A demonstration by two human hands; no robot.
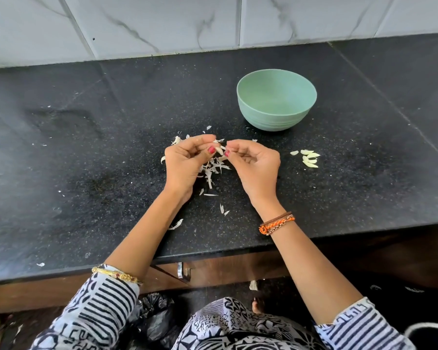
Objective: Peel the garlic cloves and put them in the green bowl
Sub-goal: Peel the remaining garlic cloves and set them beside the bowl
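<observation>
Both hands meet over the middle of the worktop (86,147), fingers curled in toward each other. The left hand (185,162) pinches a garlic clove (220,150) between thumb and forefinger, the pale tip of the clove poking out toward the other hand with its long axis running roughly down and to the right. The right hand (256,165) has its thumb and fingertips closed on the near end of that same clove, apparently nipping at the skin; how much skin is left on it is too small to tell. Beneath and just beyond the hands lies a scatter of papery peels (214,170), with stray flakes trailing toward the worktop's front edge. To the right of the right hand, apart from it, a small cluster of peeled cloves (309,157) rests on the bare stone, not yet in any container. The green bowl (276,102) stands further back and to the right, upright, and what shows of its inside holds nothing. The move ahead turns on this: the bowl lies ahead and to the right of the clove, nearer the right hand than the left, with the heap of peeled cloves between that hand and the worktop's right side. By my reading, the right hand is best placed to carry cloves forward into it.
</observation>
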